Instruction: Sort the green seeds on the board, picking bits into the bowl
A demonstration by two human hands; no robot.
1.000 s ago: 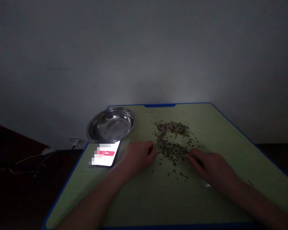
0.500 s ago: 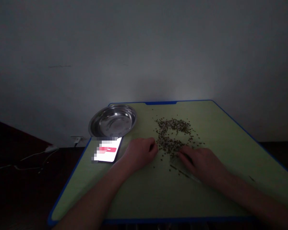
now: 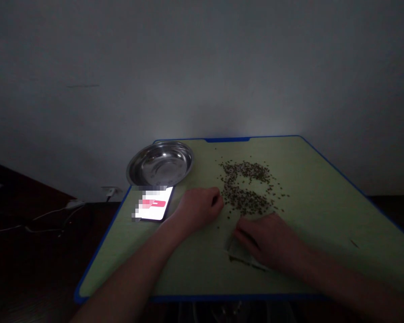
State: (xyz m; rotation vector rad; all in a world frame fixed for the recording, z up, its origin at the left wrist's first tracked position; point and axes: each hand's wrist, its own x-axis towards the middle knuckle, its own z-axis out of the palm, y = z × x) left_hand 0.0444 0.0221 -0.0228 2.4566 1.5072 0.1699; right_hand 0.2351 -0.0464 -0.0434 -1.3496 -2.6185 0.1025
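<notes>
A scatter of small dark seeds lies on a pale green table with a blue rim. My left hand rests on the table at the left edge of the seeds, its fingers curled into a loose fist; what is inside is hidden. My right hand lies just in front of the seeds, its bent fingers pressed on a thin pale card that lies flat on the table. A few seeds sit along the card's edge.
A round steel bowl stands at the table's far left corner. A lit phone lies in front of it, next to my left hand. Cables trail on the dark floor to the left. The room is dim.
My right hand has slid left and toward me with the pale card, away from the seed pile. My left hand has stayed in place.
</notes>
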